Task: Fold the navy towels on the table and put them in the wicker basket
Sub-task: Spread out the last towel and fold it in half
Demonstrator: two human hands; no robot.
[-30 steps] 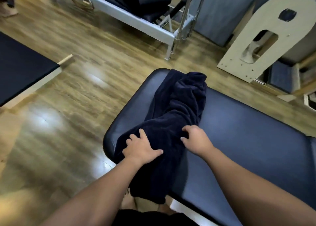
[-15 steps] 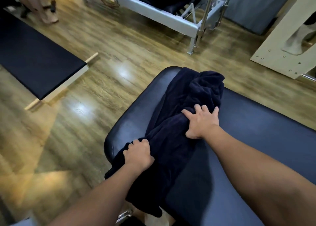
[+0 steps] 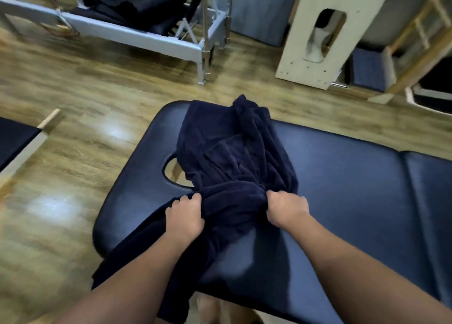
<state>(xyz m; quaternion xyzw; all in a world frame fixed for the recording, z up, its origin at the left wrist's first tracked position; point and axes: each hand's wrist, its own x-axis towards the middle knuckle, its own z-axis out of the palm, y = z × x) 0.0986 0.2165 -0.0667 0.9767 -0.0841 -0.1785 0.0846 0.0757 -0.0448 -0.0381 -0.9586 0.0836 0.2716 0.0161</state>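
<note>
On the dark blue padded vinyl table [image 3: 342, 176], one crumpled navy terry towel [image 3: 232, 152] lies bunched ahead of both hands, left hand [image 3: 184, 217] and right hand [image 3: 286, 210] each gripping its near folds, its tail overhanging the near edge, bare padding rightward.

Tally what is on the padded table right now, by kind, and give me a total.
Crumpled navy terry towel on the dark blue padded table: 1
Bare hands gripping it, left hand and right hand: 2
Wicker baskets in view: 0
Total: 3
</note>
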